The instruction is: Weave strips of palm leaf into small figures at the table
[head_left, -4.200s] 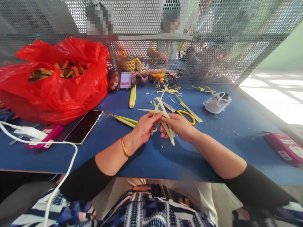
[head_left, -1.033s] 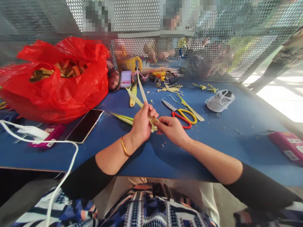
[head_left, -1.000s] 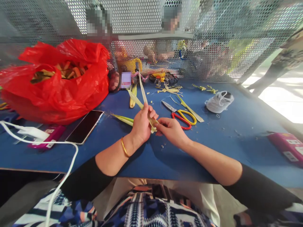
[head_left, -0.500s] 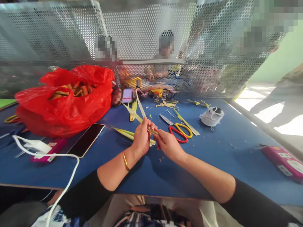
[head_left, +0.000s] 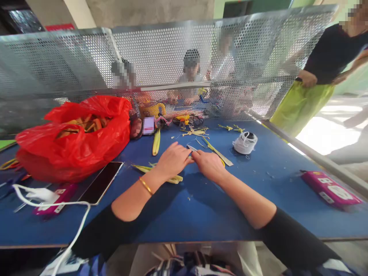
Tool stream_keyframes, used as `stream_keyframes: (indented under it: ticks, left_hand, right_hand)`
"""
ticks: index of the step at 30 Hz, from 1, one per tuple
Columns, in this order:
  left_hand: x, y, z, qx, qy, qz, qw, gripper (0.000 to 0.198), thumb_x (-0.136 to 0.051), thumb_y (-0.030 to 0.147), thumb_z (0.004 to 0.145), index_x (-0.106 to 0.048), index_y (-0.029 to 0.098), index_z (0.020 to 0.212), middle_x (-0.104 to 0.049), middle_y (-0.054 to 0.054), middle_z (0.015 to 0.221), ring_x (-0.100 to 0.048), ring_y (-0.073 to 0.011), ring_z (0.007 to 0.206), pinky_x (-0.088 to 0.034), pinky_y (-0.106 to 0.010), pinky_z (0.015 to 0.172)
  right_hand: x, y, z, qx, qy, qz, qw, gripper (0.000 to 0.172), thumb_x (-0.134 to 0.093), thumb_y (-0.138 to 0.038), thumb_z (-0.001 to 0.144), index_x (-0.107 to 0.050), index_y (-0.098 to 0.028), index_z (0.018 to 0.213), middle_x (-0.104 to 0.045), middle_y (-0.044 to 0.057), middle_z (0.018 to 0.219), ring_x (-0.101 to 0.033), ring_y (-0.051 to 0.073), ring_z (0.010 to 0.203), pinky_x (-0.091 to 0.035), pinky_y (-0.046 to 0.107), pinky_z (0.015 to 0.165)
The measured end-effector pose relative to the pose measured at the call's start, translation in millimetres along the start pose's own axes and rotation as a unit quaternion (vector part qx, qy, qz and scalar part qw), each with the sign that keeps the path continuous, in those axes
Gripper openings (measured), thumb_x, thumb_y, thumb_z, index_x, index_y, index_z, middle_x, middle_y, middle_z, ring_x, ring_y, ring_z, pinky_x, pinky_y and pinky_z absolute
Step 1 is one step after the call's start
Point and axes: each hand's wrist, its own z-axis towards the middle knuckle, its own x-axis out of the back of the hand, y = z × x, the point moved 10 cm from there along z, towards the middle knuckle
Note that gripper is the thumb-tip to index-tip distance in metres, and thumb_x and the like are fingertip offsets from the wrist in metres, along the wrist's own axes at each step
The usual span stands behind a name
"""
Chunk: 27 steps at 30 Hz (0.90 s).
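Note:
My left hand (head_left: 173,160) and my right hand (head_left: 209,164) meet above the middle of the blue table (head_left: 201,214). Both are closed, their fingertips close together on a pale strip of husk (head_left: 190,157), most of it hidden by the fingers. Under and beside my left wrist lie green-yellow husk leaves (head_left: 175,179). The scissors (head_left: 192,148) are behind my right hand, which covers most of them; a blade tip and a bit of yellow handle show. A long husk strip (head_left: 217,151) lies just beyond that hand.
A red plastic bag (head_left: 71,153) of husk pieces stands left, near a black phone (head_left: 100,183) and white cable (head_left: 86,218). White thread (head_left: 245,143) and a magenta packet (head_left: 330,189) are right. People sit behind the perforated screen (head_left: 163,53); another person (head_left: 330,57) stands at right.
The view has tilted upward. My left hand has turned palm down, and the long husk ends that stuck up from it no longer show. My right hand now covers most of the scissors.

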Motion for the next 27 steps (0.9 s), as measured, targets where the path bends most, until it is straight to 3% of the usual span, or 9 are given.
stream_keyframes:
  ticks: [2,5,8,13,17,23,27]
  left_hand:
    - [-28.3,-17,8,0.052,-0.104,-0.070,0.991,0.025,-0.054,0.028,0.087,-0.066,0.018,0.067,-0.069,-0.007,0.071,-0.063,-0.0199,0.072,-0.044,-0.034,0.081]
    - [-48.4,-34,8,0.134,-0.149,-0.238,0.950,0.035,-0.049,0.034,0.088,-0.060,0.017,0.059,-0.061,-0.002,0.057,-0.053,-0.0131,0.051,-0.040,-0.025,0.058]
    - [-53.1,-49,2,0.209,-0.129,-0.312,0.918,0.035,-0.058,0.042,0.081,-0.062,0.016,0.059,-0.045,0.004,0.046,-0.033,-0.0083,0.041,-0.025,-0.023,0.045]
    - [-53.0,-77,-10,0.309,-0.069,-0.393,0.863,0.031,-0.065,0.045,0.074,-0.066,0.014,0.068,-0.041,0.005,0.050,-0.025,-0.0061,0.043,-0.015,-0.021,0.042]
    - [-60.2,-87,-17,0.352,-0.075,-0.484,0.798,0.031,-0.063,0.044,0.078,-0.064,0.014,0.072,-0.037,0.006,0.054,-0.017,-0.0031,0.041,-0.009,-0.019,0.041]
    - [-59.6,-92,-17,0.367,-0.038,-0.554,0.746,0.025,-0.066,0.036,0.078,-0.065,0.012,0.075,-0.039,0.006,0.056,-0.021,-0.0009,0.039,-0.009,-0.015,0.039]
    - [-57.1,-99,-18,0.374,0.002,-0.572,0.730,0.023,-0.066,0.034,0.078,-0.063,0.012,0.073,-0.039,0.006,0.053,-0.022,-0.0005,0.036,-0.011,-0.015,0.037]
  right_hand:
    - [3,-6,-1,0.028,0.023,-0.013,0.999,0.027,-0.034,-0.018,0.097,-0.059,-0.018,0.106,-0.066,0.011,0.099,-0.065,0.021,0.088,-0.039,0.027,0.064]
    - [9,-8,-1,0.052,0.052,-0.022,0.997,0.025,-0.036,-0.017,0.097,-0.060,-0.017,0.102,-0.066,0.011,0.095,-0.064,0.021,0.091,-0.039,0.028,0.068]
    - [11,4,2,0.035,0.046,-0.015,0.998,0.026,-0.035,-0.020,0.097,-0.060,-0.016,0.101,-0.067,0.011,0.094,-0.064,0.021,0.093,-0.039,0.028,0.071]
    - [-7,50,-3,-0.114,-0.053,-0.001,0.992,0.027,-0.043,-0.027,0.092,-0.057,-0.011,0.108,-0.065,0.017,0.106,-0.065,0.027,0.097,-0.043,0.030,0.070]
    - [-29,49,-6,-0.112,-0.116,-0.006,0.987,0.031,-0.052,-0.019,0.082,-0.055,-0.008,0.111,-0.062,0.022,0.112,-0.063,0.030,0.102,-0.046,0.033,0.078]
    - [-42,57,-3,-0.149,-0.136,0.057,0.978,0.040,-0.053,-0.019,0.079,-0.054,-0.010,0.118,-0.066,0.020,0.105,-0.065,0.032,0.097,-0.047,0.034,0.072]
    - [-35,67,1,-0.166,-0.062,0.214,0.961,0.054,-0.056,-0.019,0.075,-0.050,-0.016,0.129,-0.068,0.012,0.102,-0.065,0.025,0.090,-0.046,0.032,0.072]
